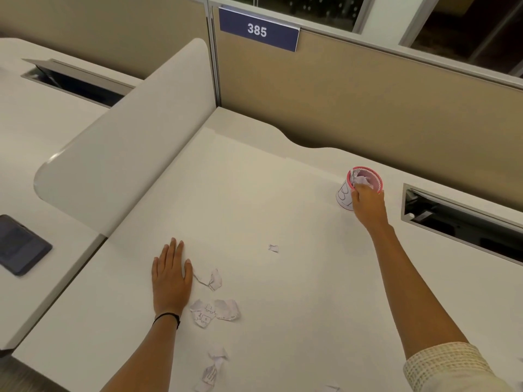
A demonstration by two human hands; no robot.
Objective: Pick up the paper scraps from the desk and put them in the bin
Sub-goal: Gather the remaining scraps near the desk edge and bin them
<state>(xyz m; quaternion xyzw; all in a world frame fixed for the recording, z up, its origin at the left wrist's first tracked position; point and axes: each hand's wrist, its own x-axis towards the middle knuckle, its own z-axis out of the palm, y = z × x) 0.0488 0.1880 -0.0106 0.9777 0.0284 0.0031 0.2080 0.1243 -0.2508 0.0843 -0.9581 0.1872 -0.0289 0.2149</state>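
A small white bin point(343, 197) with a pink mesh rim stands on the white desk point(283, 199) at the far right, with crumpled paper inside. My right hand point(368, 203) reaches over its near rim, and its fingertips pinch a crumpled paper scrap point(362, 181) at the bin's mouth. My left hand point(170, 274) lies flat on the desk, fingers straight, holding nothing. Several torn scraps lie on the desk: a tiny one point(273, 248) mid-desk, a folded one point(212, 280) beside my left hand, a printed cluster point(215, 311) by my left wrist, and more point(215, 363) near the front edge.
A curved white divider point(127, 142) borders the desk on the left, with a dark tablet point(21, 246) on the neighbouring desk beyond it. An open cable slot point(464, 222) sits to the right of the bin. A tan partition point(368, 103) closes the back.
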